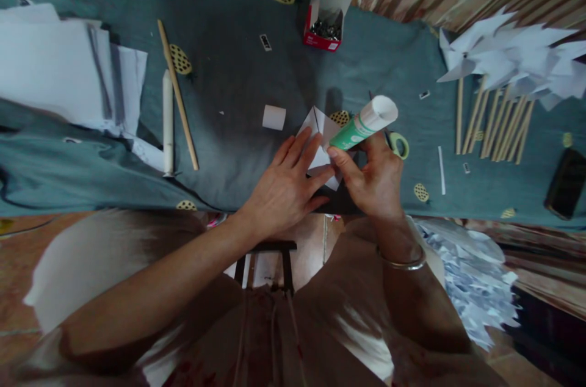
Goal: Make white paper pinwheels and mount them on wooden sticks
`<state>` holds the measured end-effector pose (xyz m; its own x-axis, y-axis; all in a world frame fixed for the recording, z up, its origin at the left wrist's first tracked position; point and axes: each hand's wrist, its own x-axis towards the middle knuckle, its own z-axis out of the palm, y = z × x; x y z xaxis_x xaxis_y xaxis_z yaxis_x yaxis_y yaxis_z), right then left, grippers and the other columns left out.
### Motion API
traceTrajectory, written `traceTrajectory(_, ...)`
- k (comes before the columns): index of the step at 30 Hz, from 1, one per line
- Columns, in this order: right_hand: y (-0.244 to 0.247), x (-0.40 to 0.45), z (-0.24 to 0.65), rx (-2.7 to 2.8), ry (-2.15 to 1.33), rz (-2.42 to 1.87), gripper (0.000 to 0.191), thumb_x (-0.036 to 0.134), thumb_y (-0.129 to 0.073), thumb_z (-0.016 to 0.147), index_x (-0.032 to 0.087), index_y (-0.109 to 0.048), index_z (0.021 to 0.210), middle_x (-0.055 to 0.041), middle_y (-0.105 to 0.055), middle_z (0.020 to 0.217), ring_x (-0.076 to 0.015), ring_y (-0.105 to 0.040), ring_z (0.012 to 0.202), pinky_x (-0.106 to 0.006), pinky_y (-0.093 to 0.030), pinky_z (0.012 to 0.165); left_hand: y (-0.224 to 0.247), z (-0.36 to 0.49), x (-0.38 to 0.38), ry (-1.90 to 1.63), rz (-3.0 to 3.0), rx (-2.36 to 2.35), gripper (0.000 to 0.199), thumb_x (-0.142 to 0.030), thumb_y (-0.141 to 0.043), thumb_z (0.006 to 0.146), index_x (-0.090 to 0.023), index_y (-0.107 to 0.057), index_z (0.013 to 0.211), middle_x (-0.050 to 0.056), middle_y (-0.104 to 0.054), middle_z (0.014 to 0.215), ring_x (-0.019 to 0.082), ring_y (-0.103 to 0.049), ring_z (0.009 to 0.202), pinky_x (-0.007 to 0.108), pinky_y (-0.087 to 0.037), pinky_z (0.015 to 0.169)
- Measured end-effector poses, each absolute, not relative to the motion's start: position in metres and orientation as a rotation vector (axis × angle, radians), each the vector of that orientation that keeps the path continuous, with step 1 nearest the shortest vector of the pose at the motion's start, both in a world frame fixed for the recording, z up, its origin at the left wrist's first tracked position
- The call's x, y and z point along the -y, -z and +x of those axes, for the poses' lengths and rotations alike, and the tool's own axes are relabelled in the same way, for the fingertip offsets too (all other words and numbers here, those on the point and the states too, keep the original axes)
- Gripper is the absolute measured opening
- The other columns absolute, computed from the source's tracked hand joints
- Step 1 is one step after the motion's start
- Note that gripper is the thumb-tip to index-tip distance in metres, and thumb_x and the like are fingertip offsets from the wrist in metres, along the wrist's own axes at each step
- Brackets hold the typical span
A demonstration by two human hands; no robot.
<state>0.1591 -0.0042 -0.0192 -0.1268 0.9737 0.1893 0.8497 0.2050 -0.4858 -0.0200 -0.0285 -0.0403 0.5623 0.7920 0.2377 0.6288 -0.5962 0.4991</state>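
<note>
A folded white paper [319,158] lies on the dark green cloth near the table's front edge. My left hand [289,182] rests flat on its left side, fingers stretched out and pressing it down. In my right hand [376,176] is a green and white glue stick [353,132], gripped between thumb and fingers and tilted, its lower end over the paper. Whether its tip touches the paper is hidden. The white glue cap [274,117] lies left of the paper. Behind my right hand, scissors with a light green handle [400,145] are partly covered.
A red box of metal pins [323,33] stands open at the back. Finished paper pinwheels on sticks [501,63] lie at the right, near a dark phone [566,182]. Paper sheets [50,66], a wooden stick [178,94] and a white rod [168,121] lie left.
</note>
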Motion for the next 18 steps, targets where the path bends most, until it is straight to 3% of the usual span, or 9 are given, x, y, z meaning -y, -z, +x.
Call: traceTrajectory(18, 0.0142, -0.0001, 0.1524, 2.068, -0.440, -1.724, 0.035, 0.058, -0.052, 0.090, 0.026, -0.058, 0.101, -0.0058, -0.068, 0.089, -0.0280, -0.065, 0.087, -0.043, -0.049, 0.079, 0.0452, -0.0192, 0.0289, -0.694, 2.384, -1.146, 0.037, -0.032, -0.071, 0.083, -0.017, -0.065, 0.117, 0.021, -0.034, 0.157, 0.043, -0.028, 0.146, 0.065, -0.032, 0.110)
